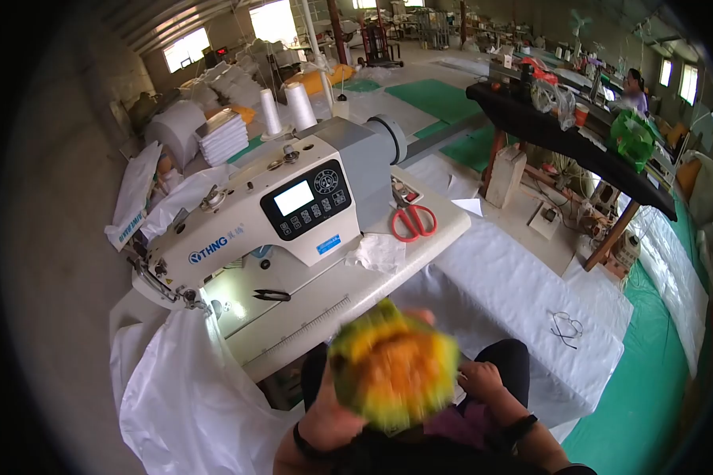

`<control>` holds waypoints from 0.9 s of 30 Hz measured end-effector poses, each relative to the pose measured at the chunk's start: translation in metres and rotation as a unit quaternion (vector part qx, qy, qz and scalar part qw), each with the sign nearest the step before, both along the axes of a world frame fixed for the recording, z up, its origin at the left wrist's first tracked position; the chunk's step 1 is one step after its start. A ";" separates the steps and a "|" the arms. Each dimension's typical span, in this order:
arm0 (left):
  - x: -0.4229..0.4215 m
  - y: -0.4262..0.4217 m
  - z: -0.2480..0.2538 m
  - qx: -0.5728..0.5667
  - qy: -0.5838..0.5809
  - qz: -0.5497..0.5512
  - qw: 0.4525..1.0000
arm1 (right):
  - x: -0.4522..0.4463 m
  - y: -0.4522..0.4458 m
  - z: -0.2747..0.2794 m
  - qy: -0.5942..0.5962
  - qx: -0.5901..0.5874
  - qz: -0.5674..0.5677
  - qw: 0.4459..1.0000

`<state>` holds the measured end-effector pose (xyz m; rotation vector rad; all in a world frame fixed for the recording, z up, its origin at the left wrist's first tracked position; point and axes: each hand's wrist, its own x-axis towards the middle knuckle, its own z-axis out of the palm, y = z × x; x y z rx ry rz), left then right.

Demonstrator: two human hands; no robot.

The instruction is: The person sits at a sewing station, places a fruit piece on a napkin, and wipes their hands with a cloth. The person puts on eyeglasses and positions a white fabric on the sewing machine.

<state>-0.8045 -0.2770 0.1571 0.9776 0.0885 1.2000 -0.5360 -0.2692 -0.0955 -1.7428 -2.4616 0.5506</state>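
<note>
A round piece of fruit (396,368) with green rind and orange flesh is held up in front of my lap, blurred by motion. My left hand (330,412) is wrapped round its left side, and a fingertip shows at its upper right edge. Lower right of the fruit, over my thigh, my right hand (479,378) has its fingers curled; whatever it may hold is too small to name. The white sewing machine (253,210) stands beyond the fruit, with black thread snips (272,295) and red-handled scissors (413,222) on its table.
White fabric (182,388) hangs from the machine at the left. Eyeglasses (566,326) lie on white sheeting at the right. Two thread cones (299,107) stand behind the machine. A black-topped bench (562,142) holds bags and a cup. Another person (634,91) is far back right.
</note>
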 end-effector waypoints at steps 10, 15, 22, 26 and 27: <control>-0.017 0.021 -0.008 0.018 0.003 0.231 0.973 | 0.003 -0.001 0.003 0.011 0.007 -0.014 1.000; -0.015 0.025 -0.013 0.076 0.055 0.275 0.957 | 0.004 -0.003 -0.001 0.034 0.015 -0.026 0.999; -0.009 0.023 -0.016 0.097 0.110 0.313 0.939 | 0.002 -0.001 -0.001 0.021 0.017 -0.011 1.000; -0.007 0.022 -0.025 0.040 0.064 0.307 0.949 | 0.001 0.000 0.001 0.031 0.017 -0.018 0.999; -0.006 0.022 -0.026 0.016 0.032 0.308 0.951 | 0.001 -0.001 0.000 0.035 0.022 -0.018 0.999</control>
